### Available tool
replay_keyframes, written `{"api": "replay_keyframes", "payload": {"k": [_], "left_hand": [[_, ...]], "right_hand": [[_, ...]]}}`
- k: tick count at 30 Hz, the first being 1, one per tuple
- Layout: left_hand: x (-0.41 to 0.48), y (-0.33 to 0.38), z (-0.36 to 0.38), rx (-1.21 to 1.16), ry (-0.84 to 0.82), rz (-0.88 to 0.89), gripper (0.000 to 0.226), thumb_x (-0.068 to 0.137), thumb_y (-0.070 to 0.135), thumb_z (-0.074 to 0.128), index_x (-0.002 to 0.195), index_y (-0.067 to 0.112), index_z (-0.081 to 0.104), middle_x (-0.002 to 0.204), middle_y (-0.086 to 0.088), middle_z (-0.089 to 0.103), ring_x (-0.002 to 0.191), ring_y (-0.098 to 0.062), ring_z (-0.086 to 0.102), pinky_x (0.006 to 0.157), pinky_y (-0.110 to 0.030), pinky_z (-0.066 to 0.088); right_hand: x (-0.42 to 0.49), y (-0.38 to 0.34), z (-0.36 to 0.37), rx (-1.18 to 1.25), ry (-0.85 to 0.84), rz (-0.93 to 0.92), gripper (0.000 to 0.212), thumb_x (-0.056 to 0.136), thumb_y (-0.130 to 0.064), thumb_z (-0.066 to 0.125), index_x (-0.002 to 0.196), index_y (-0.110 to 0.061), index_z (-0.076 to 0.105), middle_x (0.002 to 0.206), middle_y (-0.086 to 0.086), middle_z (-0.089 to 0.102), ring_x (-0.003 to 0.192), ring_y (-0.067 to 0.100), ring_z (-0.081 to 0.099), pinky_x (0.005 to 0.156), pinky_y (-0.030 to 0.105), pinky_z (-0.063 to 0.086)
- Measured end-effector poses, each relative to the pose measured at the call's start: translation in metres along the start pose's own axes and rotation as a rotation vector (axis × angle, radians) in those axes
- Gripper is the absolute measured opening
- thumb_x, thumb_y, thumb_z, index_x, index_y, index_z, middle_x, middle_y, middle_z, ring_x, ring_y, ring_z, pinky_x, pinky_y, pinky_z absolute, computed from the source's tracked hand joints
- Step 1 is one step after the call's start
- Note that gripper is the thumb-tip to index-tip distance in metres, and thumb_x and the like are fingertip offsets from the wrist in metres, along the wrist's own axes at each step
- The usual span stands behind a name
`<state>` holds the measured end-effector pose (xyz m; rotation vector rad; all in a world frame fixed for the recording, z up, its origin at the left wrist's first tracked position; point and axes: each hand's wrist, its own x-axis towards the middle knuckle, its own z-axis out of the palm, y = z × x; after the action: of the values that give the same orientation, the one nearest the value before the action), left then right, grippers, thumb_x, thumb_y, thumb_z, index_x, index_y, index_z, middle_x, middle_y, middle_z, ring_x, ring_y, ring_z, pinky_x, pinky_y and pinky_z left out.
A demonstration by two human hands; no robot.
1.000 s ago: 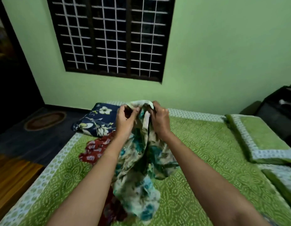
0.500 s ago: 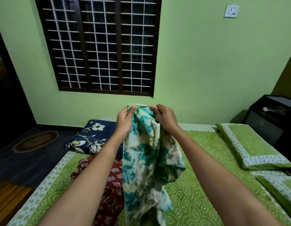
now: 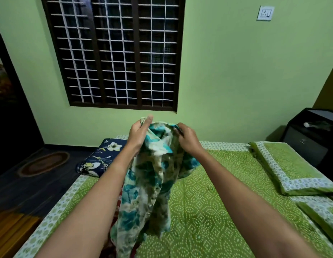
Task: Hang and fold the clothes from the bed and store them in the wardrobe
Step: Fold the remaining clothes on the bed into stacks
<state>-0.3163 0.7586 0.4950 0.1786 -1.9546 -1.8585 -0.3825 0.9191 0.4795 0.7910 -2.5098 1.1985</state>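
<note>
While both hands are raised over the bed (image 3: 208, 202), they hold one teal-and-cream floral garment (image 3: 149, 183) by its upper edge. Left hand (image 3: 138, 134): fingers curled round bunched cloth, one fingertip pointing up above the fabric. Right hand (image 3: 187, 138): fingers curled downward, gripping the cloth at 3 o'clock from the left. The garment hangs between the forearms; contact of its lower end with the bedcover cannot be confirmed. A navy floral garment (image 3: 102, 157) lies at 9 o'clock from it, on the bed's far left corner. Two pillows (image 3: 285, 164) lie at 3 o'clock.
</note>
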Motion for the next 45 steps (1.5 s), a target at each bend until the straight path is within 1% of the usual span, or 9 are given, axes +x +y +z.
{"api": "replay_keyframes", "payload": {"k": [3, 8, 13, 19, 25, 31, 35, 39, 45], "left_hand": [[0.000, -0.001, -0.013, 0.218, 0.045, 0.039, 0.034, 0.071, 0.028, 0.079, 0.092, 0.013, 0.056, 0.092, -0.003, 0.065, 0.082, -0.018, 0.062, 0.074, -0.030, 0.052], [-0.001, -0.012, -0.034, 0.628, 0.071, 0.026, 0.029, 0.078, -0.001, 0.064, 0.101, 0.010, 0.049, 0.089, -0.007, 0.057, 0.074, -0.023, 0.056, 0.056, -0.028, 0.044], [-0.004, -0.029, -0.040, 0.824, 0.155, -0.022, 0.013, 0.080, 0.003, 0.056, 0.087, 0.007, 0.067, 0.077, -0.012, 0.061, 0.064, -0.025, 0.053, 0.053, -0.028, 0.039], [-0.005, -0.038, -0.043, 1.042, 0.252, 0.012, 0.027, 0.094, 0.001, 0.040, 0.113, 0.007, 0.057, 0.097, -0.017, 0.063, 0.074, -0.026, 0.051, 0.058, -0.033, 0.040], [-0.002, -0.027, -0.036, 1.049, -0.011, 0.167, 0.018, 0.096, 0.020, 0.050, 0.101, 0.009, 0.063, 0.076, -0.005, 0.058, 0.067, -0.022, 0.053, 0.054, -0.028, 0.037], [-0.004, -0.004, -0.009, 0.822, -0.134, 0.210, 0.049, 0.099, 0.037, 0.038, 0.055, 0.014, 0.034, 0.053, -0.002, 0.034, 0.048, -0.016, 0.031, 0.049, -0.028, 0.023], [-0.002, 0.005, -0.001, 0.570, 0.024, 0.064, 0.051, 0.097, 0.032, 0.045, 0.051, 0.015, 0.030, 0.050, -0.001, 0.030, 0.045, -0.017, 0.027, 0.048, -0.028, 0.021], [-0.003, 0.007, 0.007, 0.466, 0.032, 0.009, 0.050, 0.097, 0.035, 0.044, 0.053, 0.016, 0.030, 0.053, -0.002, 0.033, 0.047, -0.017, 0.029, 0.050, -0.029, 0.022], [-0.009, 0.005, 0.008, 0.568, -0.315, 0.007, 0.055, 0.074, 0.069, 0.056, 0.070, 0.014, 0.055, 0.074, -0.002, 0.062, 0.065, -0.018, 0.056, 0.066, -0.029, 0.043]], "right_hand": [[0.003, -0.012, 0.000, -0.027, 0.070, -0.087, 0.024, 0.097, -0.027, 0.049, 0.078, -0.013, 0.051, 0.066, 0.003, 0.052, 0.061, 0.021, 0.047, 0.054, 0.032, 0.032], [0.006, -0.016, -0.012, 0.026, 0.230, -0.106, 0.024, 0.096, -0.023, 0.051, 0.089, -0.004, 0.063, 0.069, 0.008, 0.059, 0.056, 0.017, 0.048, 0.053, 0.031, 0.035], [0.006, -0.009, -0.020, -0.157, 0.249, -0.086, 0.032, 0.098, -0.031, 0.047, 0.093, -0.003, 0.062, 0.075, 0.016, 0.064, 0.066, 0.030, 0.056, 0.054, 0.037, 0.040], [0.001, 0.001, -0.041, -0.400, 0.253, -0.027, 0.034, 0.099, -0.033, 0.042, 0.093, -0.005, 0.060, 0.074, 0.010, 0.060, 0.062, 0.023, 0.046, 0.049, 0.027, 0.025], [0.002, 0.001, -0.064, -0.619, 0.161, 0.221, 0.022, 0.099, -0.007, 0.034, 0.105, 0.002, 0.053, 0.083, 0.011, 0.048, 0.074, 0.026, 0.047, 0.065, 0.034, 0.039], [0.016, -0.008, -0.060, -0.225, -0.052, 0.435, 0.018, 0.095, -0.016, 0.053, 0.082, -0.003, 0.051, 0.073, 0.009, 0.049, 0.057, 0.020, 0.044, 0.048, 0.026, 0.032], [0.015, -0.008, -0.052, 0.230, -0.055, 0.556, 0.031, 0.092, -0.007, 0.056, 0.064, -0.008, 0.043, 0.059, 0.003, 0.035, 0.040, 0.012, 0.038, 0.041, 0.019, 0.030], [0.008, -0.025, -0.038, 0.645, -0.143, 0.645, 0.021, 0.091, 0.006, 0.051, 0.071, 0.003, 0.050, 0.067, 0.013, 0.048, 0.033, 0.017, 0.054, 0.031, 0.023, 0.045], [0.004, -0.052, -0.011, 0.908, -0.224, 0.676, 0.017, 0.093, 0.014, 0.037, 0.080, 0.010, 0.048, 0.093, 0.023, 0.054, 0.072, 0.036, 0.060, 0.042, 0.034, 0.055]]}}
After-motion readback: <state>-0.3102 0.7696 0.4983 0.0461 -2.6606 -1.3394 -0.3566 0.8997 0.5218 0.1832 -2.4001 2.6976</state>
